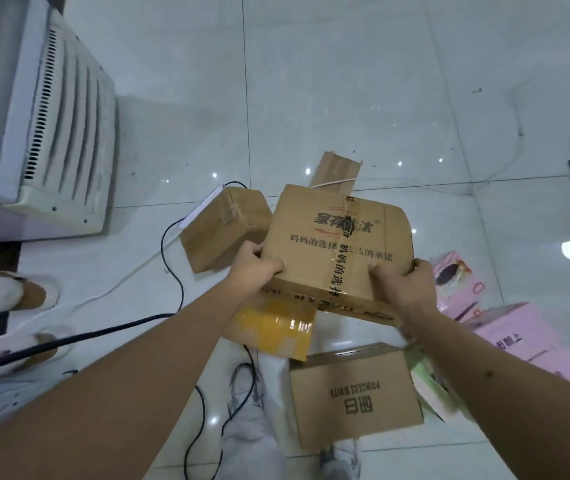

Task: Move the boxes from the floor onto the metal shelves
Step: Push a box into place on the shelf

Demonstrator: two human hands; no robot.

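Cardboard fills the middle of our view: we hold a printed box [337, 247] in both hands above the tiled floor [311, 81], tilted, its taped top facing us. Our left hand [254, 263] grips its near left corner with the fingers curled over the top face; our right hand [403, 282] grips the near right corner, thumb on top and fingers wrapped round the edge.

At nine o'clock from the box a plain box [224, 230] lies on the floor, its right side hidden behind the one we hold. At six o'clock, beneath the near edge, sits a box wrapped in yellow tape [276, 329], and further toward six a brown box [354, 396] with upside-down lettering. At four o'clock lie pink boxes [519, 334]. A loose cardboard flap [337, 169] shows at twelve o'clock, just past the held box.

At ten o'clock stands a white vented unit [61, 126]. Black and white cables [172, 265] trail across the floor at eight o'clock, near a pair of furry slippers [13, 292].
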